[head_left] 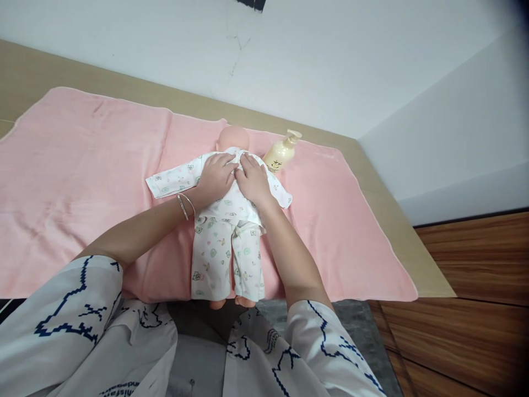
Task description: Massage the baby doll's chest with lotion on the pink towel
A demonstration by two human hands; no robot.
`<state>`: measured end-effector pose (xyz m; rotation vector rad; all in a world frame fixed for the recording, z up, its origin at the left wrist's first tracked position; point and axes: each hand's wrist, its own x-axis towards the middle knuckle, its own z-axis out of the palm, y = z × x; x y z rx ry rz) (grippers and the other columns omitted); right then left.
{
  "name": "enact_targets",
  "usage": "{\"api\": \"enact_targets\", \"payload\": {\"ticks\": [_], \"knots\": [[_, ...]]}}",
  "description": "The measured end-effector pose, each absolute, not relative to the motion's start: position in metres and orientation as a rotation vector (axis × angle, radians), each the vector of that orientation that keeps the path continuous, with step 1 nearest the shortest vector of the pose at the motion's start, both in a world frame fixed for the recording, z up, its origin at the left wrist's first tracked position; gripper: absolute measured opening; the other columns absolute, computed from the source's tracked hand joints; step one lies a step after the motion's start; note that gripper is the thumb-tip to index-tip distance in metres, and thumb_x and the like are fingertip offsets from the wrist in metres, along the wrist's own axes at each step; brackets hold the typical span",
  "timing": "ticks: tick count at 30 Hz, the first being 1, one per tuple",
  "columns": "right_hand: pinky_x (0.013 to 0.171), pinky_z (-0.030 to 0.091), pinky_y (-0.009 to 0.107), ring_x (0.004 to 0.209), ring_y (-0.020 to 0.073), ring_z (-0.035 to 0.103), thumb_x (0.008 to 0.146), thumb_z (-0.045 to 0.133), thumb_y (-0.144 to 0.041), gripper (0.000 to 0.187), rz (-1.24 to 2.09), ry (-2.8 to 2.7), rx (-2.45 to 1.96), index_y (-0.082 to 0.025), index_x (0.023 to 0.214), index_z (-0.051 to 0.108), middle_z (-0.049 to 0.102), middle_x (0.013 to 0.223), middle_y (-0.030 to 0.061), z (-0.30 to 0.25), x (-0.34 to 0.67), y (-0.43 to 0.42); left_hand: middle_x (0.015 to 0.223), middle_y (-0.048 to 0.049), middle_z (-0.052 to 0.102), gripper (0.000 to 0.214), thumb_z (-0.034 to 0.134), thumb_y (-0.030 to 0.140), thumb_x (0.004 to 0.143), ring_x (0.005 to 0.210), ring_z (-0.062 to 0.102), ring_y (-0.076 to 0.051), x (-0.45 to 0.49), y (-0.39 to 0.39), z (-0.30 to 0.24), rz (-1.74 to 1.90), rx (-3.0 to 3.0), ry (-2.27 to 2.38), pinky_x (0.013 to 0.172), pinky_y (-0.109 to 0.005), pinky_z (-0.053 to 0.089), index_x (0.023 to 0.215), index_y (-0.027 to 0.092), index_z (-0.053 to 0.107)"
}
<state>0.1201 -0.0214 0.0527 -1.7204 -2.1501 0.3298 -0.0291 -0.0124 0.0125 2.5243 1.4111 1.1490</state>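
Observation:
A baby doll [229, 209] lies stretched out, its bald head away from me and its feet at the near edge. It wears a white printed long-sleeved top and matching trousers [212, 256]; its face does not show. My left hand [216, 177] rests flat on the left of the doll's upper body, fingers extended. On the other side, my right hand [253, 179] lies on the top in the same way, fingers spread. The two hands nearly meet at the middle. Two bangles [185, 205] circle my left wrist.
Under the doll is a pink blanket [111, 160] over a wooden table [433, 275]. A cream pump bottle [281, 153] stands beside the doll's right shoulder area, close to my right hand. A white wall [173, 49] rises behind, and wood-grain panels [475, 259] are at right.

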Motion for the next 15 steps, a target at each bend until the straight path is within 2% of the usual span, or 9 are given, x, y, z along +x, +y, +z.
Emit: {"api": "enact_targets", "payload": {"ticks": [4, 8, 10, 15], "knots": [[0.124, 0.022, 0.062, 0.153, 0.0314, 0.033, 0.096, 0.036, -0.030, 0.055, 0.257, -2.149, -1.700, -0.016, 0.149, 0.046, 0.041, 0.161, 0.0139, 0.055, 0.117, -0.026, 0.130, -0.0103, 0.068, 0.038, 0.040, 0.017, 0.090, 0.128, 0.057, -0.026, -0.030, -0.014, 0.010, 1.255, 2.455, 1.388, 0.116, -0.047, 0.040, 0.112, 0.018, 0.071], [0.119, 0.032, 0.060, 0.144, 0.0377, 0.045, 0.098, 0.034, -0.026, 0.052, 0.074, -2.177, -1.717, -0.008, 0.142, 0.054, 0.053, 0.150, 0.0226, 0.058, 0.102, -0.044, 0.135, -0.0105, 0.064, 0.042, 0.042, 0.019, 0.088, 0.132, 0.054, -0.027, -0.029, -0.016, 0.006, 1.296, 2.282, 1.559, 0.119, -0.047, 0.038, 0.122, 0.018, 0.067], [0.119, 0.033, 0.058, 0.141, 0.0386, 0.047, 0.098, 0.034, -0.023, 0.051, -0.002, -2.199, -1.693, -0.005, 0.139, 0.057, 0.055, 0.147, 0.0251, 0.056, 0.098, -0.049, 0.142, -0.0131, 0.059, 0.046, 0.045, 0.021, 0.086, 0.136, 0.050, -0.030, -0.028, -0.016, 0.004, 1.280, 2.207, 1.660, 0.120, -0.049, 0.036, 0.128, 0.016, 0.064], [0.124, 0.030, 0.054, 0.149, 0.0326, 0.039, 0.100, 0.036, -0.030, 0.052, 0.154, -2.196, -1.622, -0.010, 0.146, 0.051, 0.046, 0.157, 0.0187, 0.052, 0.111, -0.035, 0.152, -0.0165, 0.050, 0.054, 0.048, 0.025, 0.086, 0.144, 0.042, -0.033, -0.027, -0.014, 0.000, 1.294, 2.115, 1.716, 0.124, -0.051, 0.031, 0.138, 0.013, 0.054]]}}
